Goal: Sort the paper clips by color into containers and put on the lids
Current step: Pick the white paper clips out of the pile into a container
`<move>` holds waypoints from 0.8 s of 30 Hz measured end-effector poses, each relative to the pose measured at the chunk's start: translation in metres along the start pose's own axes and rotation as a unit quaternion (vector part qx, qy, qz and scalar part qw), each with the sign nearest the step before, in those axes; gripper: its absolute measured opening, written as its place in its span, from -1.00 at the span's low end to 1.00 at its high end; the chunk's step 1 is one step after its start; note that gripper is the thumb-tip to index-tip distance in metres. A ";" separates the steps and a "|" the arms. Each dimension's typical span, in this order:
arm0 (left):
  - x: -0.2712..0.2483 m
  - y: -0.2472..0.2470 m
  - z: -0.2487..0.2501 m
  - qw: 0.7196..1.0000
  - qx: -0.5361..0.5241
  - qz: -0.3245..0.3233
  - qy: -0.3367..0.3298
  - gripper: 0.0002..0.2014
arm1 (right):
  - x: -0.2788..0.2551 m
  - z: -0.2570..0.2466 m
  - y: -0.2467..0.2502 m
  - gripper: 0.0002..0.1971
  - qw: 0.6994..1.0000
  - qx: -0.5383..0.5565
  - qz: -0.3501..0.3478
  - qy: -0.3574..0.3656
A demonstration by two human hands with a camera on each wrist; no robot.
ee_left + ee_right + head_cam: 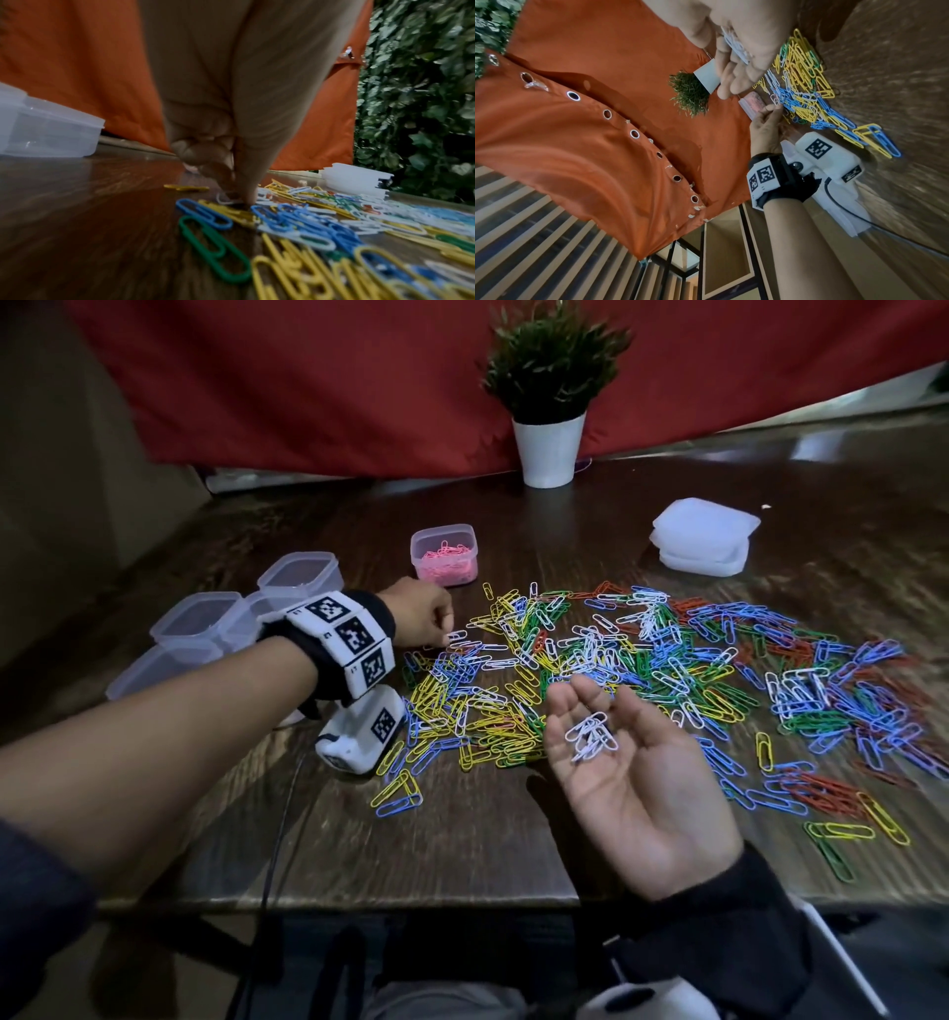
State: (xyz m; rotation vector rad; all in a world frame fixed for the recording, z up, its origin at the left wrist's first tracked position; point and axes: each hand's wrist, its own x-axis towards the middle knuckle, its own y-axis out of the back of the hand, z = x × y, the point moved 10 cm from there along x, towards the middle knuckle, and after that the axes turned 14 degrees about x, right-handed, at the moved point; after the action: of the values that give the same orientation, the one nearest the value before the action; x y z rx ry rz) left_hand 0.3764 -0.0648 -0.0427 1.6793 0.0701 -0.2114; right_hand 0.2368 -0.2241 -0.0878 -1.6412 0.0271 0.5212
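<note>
A white clip (226,198) lay at the near-left edge of the pile (642,675), and my left hand (418,616) had its fingertips pinched together on it against the table (436,845). I judged a clean lift best, dragging no neighbours. My right hand (631,762) was flat, palm up, fingers apart, cradling the whites (590,737). Pinks sat in one tub (444,554); empty tubs (226,618) and lids (703,536) waited.

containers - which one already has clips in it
The container with pink clips, standing alone just beyond the left hand, nearest the plant. The clear containers clustered at the table's left edge show no clips inside.
</note>
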 end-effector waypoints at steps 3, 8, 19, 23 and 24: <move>-0.013 0.028 0.005 0.993 -0.094 0.068 0.006 -0.86 | 0.001 0.000 0.000 -0.65 1.000 0.007 0.004 -0.002; -0.073 0.044 0.080 0.925 -0.358 0.045 -0.117 -0.85 | 0.007 0.004 -0.006 -0.58 1.000 0.011 0.006 -0.002; -0.067 0.026 0.036 0.868 -0.495 0.021 -0.024 -0.80 | 0.005 0.004 0.011 -0.64 0.999 0.037 0.025 -0.014; -0.041 0.014 0.008 0.903 -0.428 0.019 0.016 -0.82 | 0.006 0.002 0.008 -0.66 0.999 0.042 0.022 -0.012; -0.035 0.011 0.004 0.922 -0.385 0.027 0.025 -0.83 | 0.006 0.000 0.008 -0.66 0.999 0.042 0.022 -0.007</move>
State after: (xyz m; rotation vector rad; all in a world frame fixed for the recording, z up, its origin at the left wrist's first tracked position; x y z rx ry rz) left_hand 0.3438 -0.0676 -0.0259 0.8977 0.1268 -0.0780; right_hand 0.2396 -0.2236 -0.0978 -1.5572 0.0739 0.5593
